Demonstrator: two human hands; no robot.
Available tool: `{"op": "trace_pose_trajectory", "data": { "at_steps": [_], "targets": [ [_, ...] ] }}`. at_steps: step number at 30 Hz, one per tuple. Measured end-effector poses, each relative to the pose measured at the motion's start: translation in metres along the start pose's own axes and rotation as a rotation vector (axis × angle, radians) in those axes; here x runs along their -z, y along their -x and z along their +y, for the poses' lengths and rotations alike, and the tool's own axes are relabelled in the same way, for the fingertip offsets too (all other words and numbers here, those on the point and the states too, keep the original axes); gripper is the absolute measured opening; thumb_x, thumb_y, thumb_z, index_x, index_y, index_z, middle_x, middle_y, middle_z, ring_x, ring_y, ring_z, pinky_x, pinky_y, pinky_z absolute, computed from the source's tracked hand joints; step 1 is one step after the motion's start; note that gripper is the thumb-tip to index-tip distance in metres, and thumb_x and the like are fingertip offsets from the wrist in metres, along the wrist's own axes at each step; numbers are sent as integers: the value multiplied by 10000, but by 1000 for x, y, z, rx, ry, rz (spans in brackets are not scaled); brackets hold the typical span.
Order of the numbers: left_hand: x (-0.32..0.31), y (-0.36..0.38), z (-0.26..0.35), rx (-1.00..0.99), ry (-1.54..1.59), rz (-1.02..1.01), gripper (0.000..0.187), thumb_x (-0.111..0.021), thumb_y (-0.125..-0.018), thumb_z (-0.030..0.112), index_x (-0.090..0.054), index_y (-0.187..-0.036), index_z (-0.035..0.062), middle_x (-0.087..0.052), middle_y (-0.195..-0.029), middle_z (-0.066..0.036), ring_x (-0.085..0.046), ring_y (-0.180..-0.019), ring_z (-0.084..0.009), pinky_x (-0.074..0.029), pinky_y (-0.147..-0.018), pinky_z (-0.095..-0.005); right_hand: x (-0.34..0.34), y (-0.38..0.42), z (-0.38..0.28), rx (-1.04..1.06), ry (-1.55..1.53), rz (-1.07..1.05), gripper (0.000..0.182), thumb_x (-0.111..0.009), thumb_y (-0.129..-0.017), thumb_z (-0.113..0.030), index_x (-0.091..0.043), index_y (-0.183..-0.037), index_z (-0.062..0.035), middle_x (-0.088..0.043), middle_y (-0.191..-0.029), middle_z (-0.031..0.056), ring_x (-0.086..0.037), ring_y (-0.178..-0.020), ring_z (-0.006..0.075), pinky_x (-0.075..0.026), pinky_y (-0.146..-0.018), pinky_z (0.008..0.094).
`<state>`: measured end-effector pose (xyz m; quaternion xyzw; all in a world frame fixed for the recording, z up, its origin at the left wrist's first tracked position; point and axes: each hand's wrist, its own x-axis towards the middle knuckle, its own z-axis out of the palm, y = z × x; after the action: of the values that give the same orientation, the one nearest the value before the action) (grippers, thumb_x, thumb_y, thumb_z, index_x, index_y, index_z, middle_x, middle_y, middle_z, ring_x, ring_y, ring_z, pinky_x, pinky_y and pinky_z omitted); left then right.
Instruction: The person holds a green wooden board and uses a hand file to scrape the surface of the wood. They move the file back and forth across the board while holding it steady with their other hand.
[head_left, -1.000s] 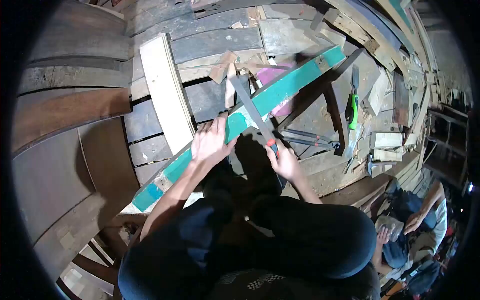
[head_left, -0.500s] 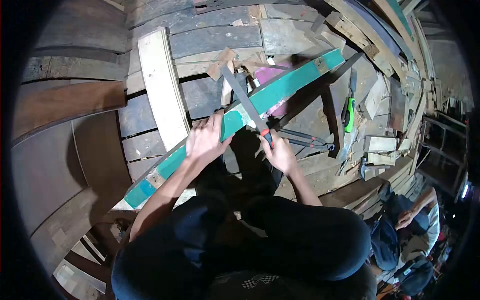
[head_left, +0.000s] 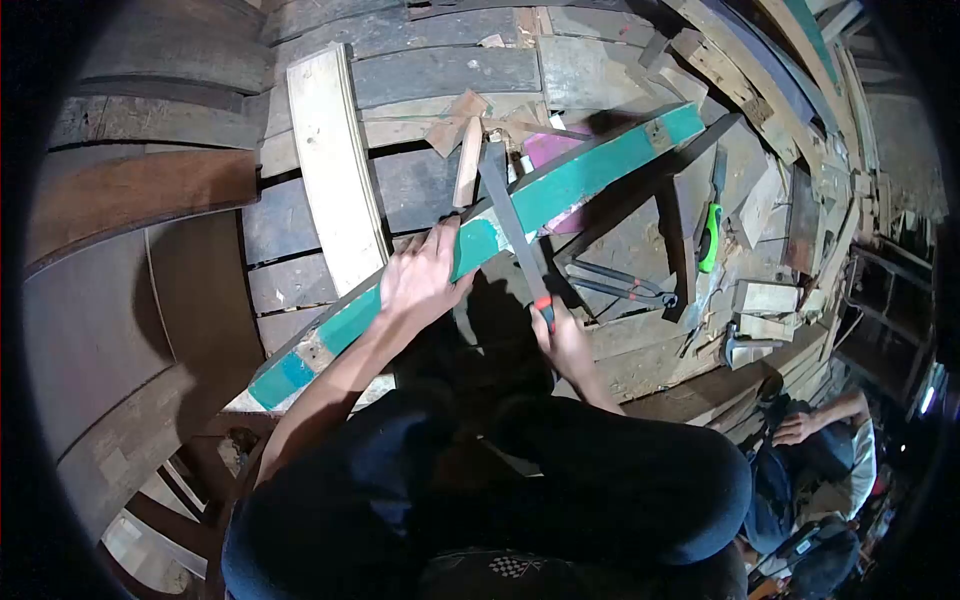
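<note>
A long green-painted beam (head_left: 575, 187) lies diagonally across the view. My left hand (head_left: 424, 276) grips the beam left of its middle, fingers over the far edge. My right hand (head_left: 566, 345) is closed round the red and black handle of a flat metal file (head_left: 513, 220). The file's blade crosses the top of the beam, just right of my left hand, beside a worn pale patch in the paint. Its far end reaches past the beam near a small wooden stick (head_left: 468, 163).
A pale plank (head_left: 336, 170) lies at the left. Right of the beam are pincers (head_left: 620, 285), a green-handled tool (head_left: 710, 237), a hammer (head_left: 745, 344) and wood offcuts (head_left: 767, 298). Another person (head_left: 820, 450) sits at the lower right.
My right hand has drawn the file back toward my body, so less of the blade extends beyond the beam. The view has shifted slightly. The other person's hand has moved.
</note>
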<state>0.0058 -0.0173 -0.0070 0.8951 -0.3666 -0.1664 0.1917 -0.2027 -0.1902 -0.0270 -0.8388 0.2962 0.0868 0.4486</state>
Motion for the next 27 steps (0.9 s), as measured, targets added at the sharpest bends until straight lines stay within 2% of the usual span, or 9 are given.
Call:
{"op": "trace_pose_trajectory", "data": {
  "at_steps": [2,6,9,13,15,16,21,25,27],
  "targets": [
    [-2,-2,0,12,18,-6,687,-794,-849,346,-502,-1370,7,-696,-1099,-222,-713,-956,-416,-594,-840,-470,11,-26,-29,22,17,-44,308,-626,-1011,-275,-601,-1153,-2,-666,-754,274,-685,-777,482,-536,-658,554],
    [-4,0,-3,-15,8,5,702,-801,-841,351,-497,-1376,13,-698,-1096,-228,-719,-947,-414,-600,-831,-465,7,-16,-14,67,-10,-10,282,-635,-1009,-261,-603,-1145,-16,-661,-717,268,-684,-745,482,-535,-619,540],
    [1,-2,-1,-28,-23,18,695,-798,-839,358,-499,-1373,28,-696,-1102,-226,-714,-958,-419,-597,-841,-471,4,36,14,-159,-5,-34,275,-638,-1010,-259,-606,-1132,-15,-659,-700,265,-676,-714,490,-520,-601,556],
    [-2,-2,-1,8,18,8,686,-799,-838,356,-502,-1359,24,-693,-1100,-214,-714,-966,-411,-596,-841,-467,5,58,31,-133,65,-21,267,-644,-1007,-254,-610,-1125,-16,-650,-685,266,-667,-690,497,-512,-595,558],
    [-2,-3,-1,-3,5,8,676,-796,-842,354,-503,-1350,16,-693,-1098,-212,-714,-974,-408,-595,-842,-465,0,30,28,-149,51,-31,265,-649,-1001,-248,-610,-1126,-17,-655,-703,265,-668,-705,499,-513,-603,553],
    [0,-3,0,1,4,-2,675,-794,-844,355,-503,-1349,14,-692,-1101,-212,-714,-975,-409,-595,-845,-465,0,11,19,54,-19,33,279,-644,-1000,-262,-605,-1128,-18,-669,-757,271,-675,-776,507,-528,-646,557],
    [-6,-1,-4,-12,24,32,681,-799,-843,354,-501,-1347,7,-694,-1105,-210,-715,-976,-409,-594,-849,-469,9,-48,-14,79,5,-33,300,-612,-1014,-318,-602,-1137,-44,-670,-763,264,-679,-792,497,-534,-666,548],
    [-1,-1,-1,-21,22,10,673,-797,-845,344,-503,-1351,10,-697,-1093,-219,-717,-961,-412,-596,-842,-475,8,-7,-1,64,22,23,248,-643,-999,-247,-608,-1151,-54,-664,-725,266,-683,-752,486,-529,-643,541],
    [0,-2,-1,-3,2,-17,681,-790,-847,336,-498,-1366,6,-698,-1118,-225,-718,-971,-418,-596,-850,-475,9,33,22,-117,16,-36,236,-652,-987,-203,-614,-1170,-59,-669,-737,266,-683,-734,485,-519,-630,547]
  ]
}}
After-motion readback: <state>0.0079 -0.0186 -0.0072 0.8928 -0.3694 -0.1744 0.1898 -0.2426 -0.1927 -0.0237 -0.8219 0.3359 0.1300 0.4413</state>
